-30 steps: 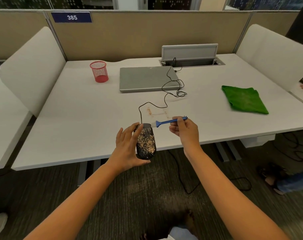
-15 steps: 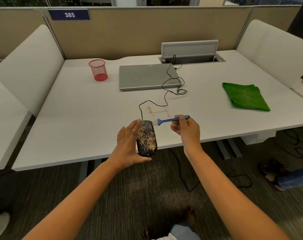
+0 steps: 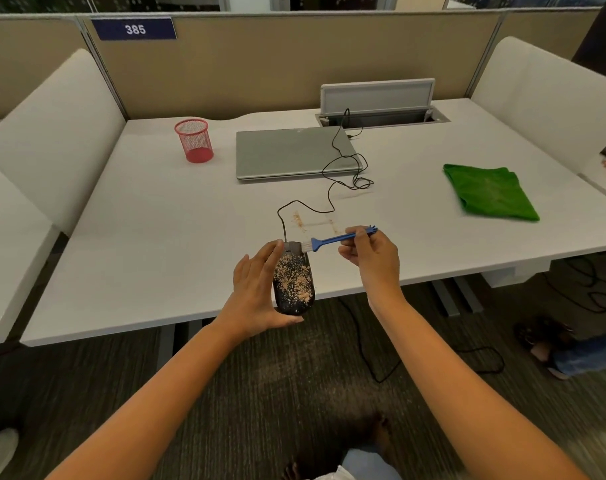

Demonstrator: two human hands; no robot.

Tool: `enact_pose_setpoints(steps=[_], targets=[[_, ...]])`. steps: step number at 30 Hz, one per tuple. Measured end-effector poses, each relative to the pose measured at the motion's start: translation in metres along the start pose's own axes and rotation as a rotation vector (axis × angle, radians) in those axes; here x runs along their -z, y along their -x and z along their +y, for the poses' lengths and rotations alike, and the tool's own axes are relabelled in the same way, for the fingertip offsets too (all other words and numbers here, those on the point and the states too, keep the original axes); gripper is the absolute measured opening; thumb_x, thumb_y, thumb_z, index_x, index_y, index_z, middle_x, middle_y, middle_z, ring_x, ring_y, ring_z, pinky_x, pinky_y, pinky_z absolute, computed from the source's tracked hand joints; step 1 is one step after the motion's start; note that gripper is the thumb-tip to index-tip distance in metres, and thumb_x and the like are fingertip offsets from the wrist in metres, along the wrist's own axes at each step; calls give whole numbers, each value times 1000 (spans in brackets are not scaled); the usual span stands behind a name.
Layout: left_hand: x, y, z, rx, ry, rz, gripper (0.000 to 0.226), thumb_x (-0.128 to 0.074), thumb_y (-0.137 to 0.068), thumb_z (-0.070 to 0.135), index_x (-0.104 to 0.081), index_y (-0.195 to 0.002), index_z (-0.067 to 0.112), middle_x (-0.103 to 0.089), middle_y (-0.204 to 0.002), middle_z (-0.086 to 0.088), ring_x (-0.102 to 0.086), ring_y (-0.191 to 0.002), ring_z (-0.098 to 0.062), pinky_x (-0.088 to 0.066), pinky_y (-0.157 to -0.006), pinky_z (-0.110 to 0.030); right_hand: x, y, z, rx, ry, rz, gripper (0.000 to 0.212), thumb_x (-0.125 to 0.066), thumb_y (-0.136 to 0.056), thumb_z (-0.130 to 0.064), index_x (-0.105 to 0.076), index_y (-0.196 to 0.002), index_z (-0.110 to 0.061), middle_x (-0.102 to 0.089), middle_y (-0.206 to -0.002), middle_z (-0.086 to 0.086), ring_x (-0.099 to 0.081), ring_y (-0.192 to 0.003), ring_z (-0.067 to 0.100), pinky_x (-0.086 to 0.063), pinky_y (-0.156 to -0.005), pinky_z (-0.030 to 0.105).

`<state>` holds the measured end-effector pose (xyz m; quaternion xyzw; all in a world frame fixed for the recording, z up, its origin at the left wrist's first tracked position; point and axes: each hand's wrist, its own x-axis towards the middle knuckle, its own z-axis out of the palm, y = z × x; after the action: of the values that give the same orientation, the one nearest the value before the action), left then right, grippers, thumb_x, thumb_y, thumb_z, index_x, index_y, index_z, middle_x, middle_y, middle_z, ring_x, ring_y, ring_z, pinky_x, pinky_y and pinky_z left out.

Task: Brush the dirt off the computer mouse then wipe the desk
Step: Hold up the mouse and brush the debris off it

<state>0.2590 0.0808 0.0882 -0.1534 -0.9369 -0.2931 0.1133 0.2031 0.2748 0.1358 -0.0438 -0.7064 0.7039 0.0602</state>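
Head view: left hand (image 3: pixel 256 299) grips the mouse (image 3: pixel 293 284) over the desk edge (image 3: pixel 468 271).
Right hand (image 3: pixel 372 258): pinches the brush (image 3: pixel 332 240), bristles at the mouse's front.

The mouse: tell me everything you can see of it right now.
The mouse is black, oval and wired, its top thickly speckled with tan dirt. The left hand holds it lifted at the desk's near edge, fingers along its left side and thumb under its rear. Its thin black cable runs back across the desk. White bristles of the blue brush, held by the right hand, meet its front end.
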Motion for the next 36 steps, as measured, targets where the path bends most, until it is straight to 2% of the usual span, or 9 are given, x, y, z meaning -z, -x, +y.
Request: enact_pose_setpoints(steps=[3,8,12,15,21,31,36], targets=[[-3,0,0,-10,3,18,123,-75,-55,60,12,-140,43,-1,-148,6,3,-134,-2,1,-110,-48,-4,1,-2,20,-8,-45,19,-44,-96,-22,-61,-87,-25,-66,-77,-5,-67,-68,2,-54,-68,16],[-4,-2,-1,7,10,43,120,-71,-54,64,11,-141,42,-1,-148,7,1,-134,-2,1,-109,-46,-7,6,1,33,53,-70,17,-44,-96,-21,-60,-90,-19,-65,-76,-7,-66,-66,1,-54,-67,14],[-4,0,-4,19,9,45,120,-70,-54,65,9,-141,42,-6,-151,4,-3,-134,-6,0,-110,-48,-6,4,-1,45,37,-37,16,-45,-95,-20,-61,-90,-18,-64,-77,-8,-66,-68,5,-55,-73,20],[-3,0,-5,21,5,55,119,-70,-54,65,9,-141,42,-5,-150,6,-4,-133,-6,-2,-110,-49,-10,6,-4,95,73,-80,16,-46,-95,-21,-61,-89,-22,-65,-76,-10,-67,-71,6,-55,-77,26],[0,1,-8,43,-6,68,120,-70,-54,65,10,-140,44,-9,-151,1,-14,-134,-21,-7,-110,-53,-10,11,-1,104,154,-115,16,-45,-95,-21,-60,-91,-19,-64,-78,-10,-66,-76,11,-54,-85,39],[1,1,-2,53,5,89,120,-72,-52,63,8,-139,45,-15,-151,-9,-15,-133,-20,-11,-109,-53,-5,18,0,110,57,-128,15,-46,-95,-20,-61,-91,-20,-66,-79,-7,-67,-73,7,-55,-80,29],[0,5,-1,13,-24,75,119,-70,-54,64,8,-140,44,-6,-150,4,-16,-133,-22,-10,-109,-52,2,15,-3,61,-82,-56,16,-46,-94,-20,-61,-88,-21,-67,-80,-4,-67,-70,7,-56,-73,21]])
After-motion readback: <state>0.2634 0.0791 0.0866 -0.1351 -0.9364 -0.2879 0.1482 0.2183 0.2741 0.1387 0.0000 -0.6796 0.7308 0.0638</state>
